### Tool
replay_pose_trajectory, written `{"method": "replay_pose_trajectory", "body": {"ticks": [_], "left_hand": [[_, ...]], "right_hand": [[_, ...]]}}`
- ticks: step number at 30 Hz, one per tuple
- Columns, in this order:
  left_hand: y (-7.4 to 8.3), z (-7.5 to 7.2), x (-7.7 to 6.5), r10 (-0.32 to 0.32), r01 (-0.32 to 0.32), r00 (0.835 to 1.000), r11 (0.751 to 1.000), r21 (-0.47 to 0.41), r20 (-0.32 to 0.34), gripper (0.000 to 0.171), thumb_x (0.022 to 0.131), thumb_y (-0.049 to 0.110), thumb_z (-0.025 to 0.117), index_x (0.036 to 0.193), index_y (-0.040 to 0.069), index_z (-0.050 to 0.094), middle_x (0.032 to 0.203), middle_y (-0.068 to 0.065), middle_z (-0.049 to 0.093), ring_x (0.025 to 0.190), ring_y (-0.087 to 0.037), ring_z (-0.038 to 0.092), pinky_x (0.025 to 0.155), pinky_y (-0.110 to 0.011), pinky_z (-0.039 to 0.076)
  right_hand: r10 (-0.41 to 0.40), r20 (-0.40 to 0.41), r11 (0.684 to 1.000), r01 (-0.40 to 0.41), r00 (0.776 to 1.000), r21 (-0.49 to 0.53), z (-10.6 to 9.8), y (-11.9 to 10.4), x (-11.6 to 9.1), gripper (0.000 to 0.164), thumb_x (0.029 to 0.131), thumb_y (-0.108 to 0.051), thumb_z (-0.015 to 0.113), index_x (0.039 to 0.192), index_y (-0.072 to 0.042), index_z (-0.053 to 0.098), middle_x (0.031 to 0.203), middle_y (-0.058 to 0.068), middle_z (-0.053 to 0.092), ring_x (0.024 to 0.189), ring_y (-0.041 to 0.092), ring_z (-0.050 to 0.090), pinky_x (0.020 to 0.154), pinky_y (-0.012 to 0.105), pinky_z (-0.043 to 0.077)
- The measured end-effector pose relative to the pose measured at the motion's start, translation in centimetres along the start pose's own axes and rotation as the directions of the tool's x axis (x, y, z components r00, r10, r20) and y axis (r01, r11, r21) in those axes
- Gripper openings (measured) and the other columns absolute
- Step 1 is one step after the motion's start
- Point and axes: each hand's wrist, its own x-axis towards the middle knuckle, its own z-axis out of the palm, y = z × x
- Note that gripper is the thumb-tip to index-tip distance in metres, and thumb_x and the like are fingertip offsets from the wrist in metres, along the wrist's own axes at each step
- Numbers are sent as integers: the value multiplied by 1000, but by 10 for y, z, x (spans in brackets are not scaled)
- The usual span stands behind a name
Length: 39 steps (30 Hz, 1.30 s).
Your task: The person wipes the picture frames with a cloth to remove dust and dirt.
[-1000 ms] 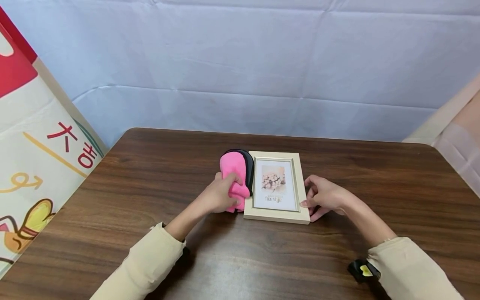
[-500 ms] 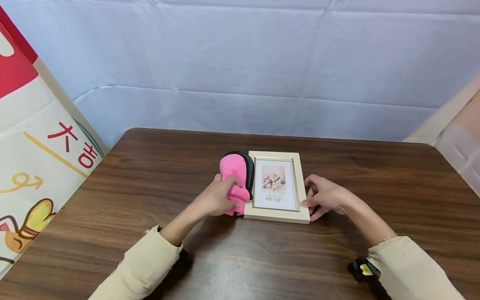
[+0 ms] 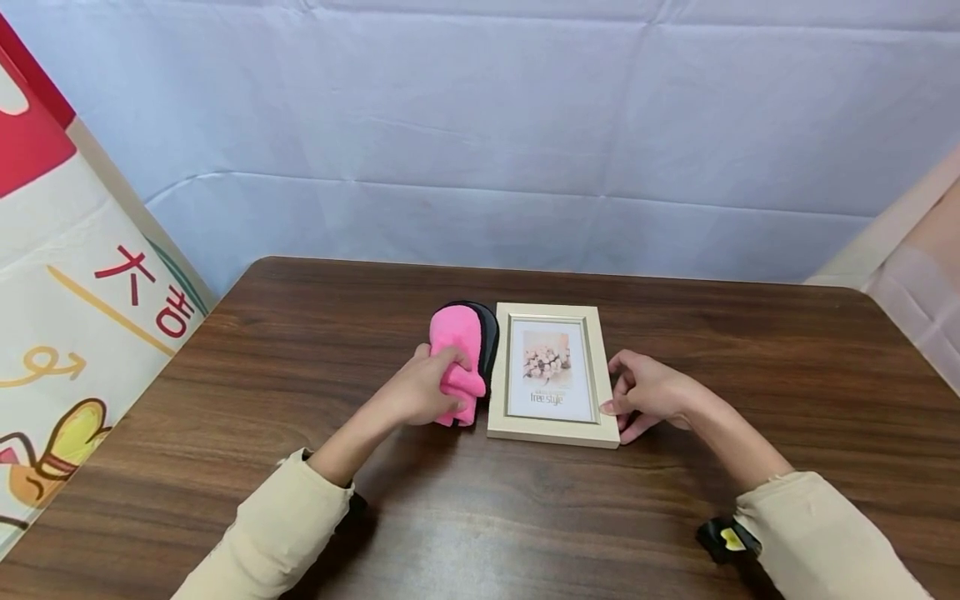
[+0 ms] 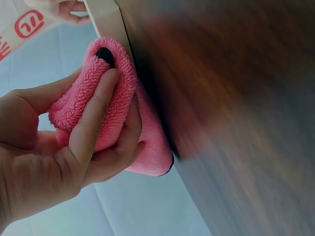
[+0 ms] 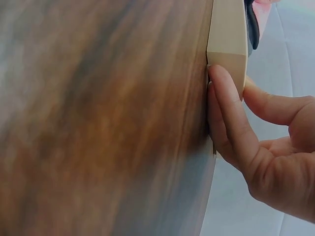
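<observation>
My left hand grips a bunched pink cloth, fluffy, with black edging and a dark grey layer showing along its right side. The left wrist view shows thumb and fingers curled round the folded plush cloth low over the table. Just right of it lies a cream picture frame, flat, with a blossom picture and the words "free style". My right hand holds the frame at its lower right side. In the right wrist view, that thumb is on the frame's face and the fingers are against its side edge.
Both lie on a dark brown wood-grain table with rounded far corners. A pale blue-white sheet hangs behind it. To the left is a printed cloth with red characters. A black strap shows at the right sleeve.
My left hand first drew the cloth slightly toward me, then moved it left, off the frame's left border, opening a narrow gap. The frame and my right hand stay in place.
</observation>
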Motion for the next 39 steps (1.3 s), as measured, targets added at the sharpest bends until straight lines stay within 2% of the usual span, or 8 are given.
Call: {"method": "replay_pose_trajectory", "body": {"ticks": [5, 15, 24, 29, 33, 37, 39], "left_hand": [[-7, -6, 1, -53, 53, 999, 998, -42, 4, 33, 77, 4, 71, 104, 13, 55, 104, -14, 40, 95, -25, 47, 57, -22, 53], [-23, -22, 6, -56, 57, 998, 997, 46, -26, 33, 78, 5, 68, 106, 11, 53, 107, -16, 41, 91, -26, 50, 61, -24, 51], [-30, -22, 9, -62, 63, 998, 996, 60, -15, 32, 80, 12, 69, 107, 14, 52, 105, -16, 42, 93, -26, 49, 63, -26, 51], [-29, -22, 7, -47, 47, 999, 993, 109, -2, 31, 83, 16, 66, 110, 15, 52, 106, -18, 40, 89, -27, 53, 70, -33, 48], [-28, -23, 3, -45, 47, 999, 988, 148, -16, 37, 83, 26, 68, 115, 16, 51, 113, -20, 39, 83, -29, 56, 71, -37, 46], [-25, -25, -3, -44, 56, 997, 982, 182, -69, 53, 82, 37, 68, 125, 14, 47, 124, -24, 35, 86, -36, 56, 75, -41, 46], [-24, -26, -5, -28, 47, 994, 981, 187, -106, 62, 82, 40, 67, 131, 11, 43, 129, -27, 32, 92, -42, 54, 80, -45, 46]], "right_hand": [[-1, 6, 1000, 1, 1000, -3, 0, 1, 0, 52, 86, 6, 57, 123, 9, 22, 79, 16, 48, 63, 23, 56, 59, 40, 57], [-7, 11, 1000, 7, 1000, -7, 0, 1, 0, 52, 86, 6, 57, 124, 10, 21, 80, 16, 48, 63, 23, 57, 58, 40, 57], [-18, 10, 1000, 18, 1000, 12, -1, 3, -2, 55, 86, 3, 58, 126, 10, 20, 80, 16, 48, 65, 24, 56, 59, 41, 57], [-18, 15, 1000, 18, 1000, 23, -3, 4, -4, 56, 88, -2, 57, 128, 10, 18, 82, 16, 49, 67, 25, 56, 61, 41, 57], [-21, 7, 999, 21, 1000, 30, -7, 4, -8, 56, 91, -10, 56, 130, 9, 20, 86, 17, 51, 71, 26, 57, 62, 42, 57], [-58, -17, 998, 58, 998, 23, -14, 3, -13, 57, 93, -16, 55, 132, 10, 22, 96, 21, 51, 76, 27, 58, 64, 43, 56], [-97, -46, 995, 97, 994, -15, -18, 2, -17, 56, 95, -18, 51, 134, 10, 22, 103, 26, 50, 81, 29, 59, 66, 42, 56]]}}
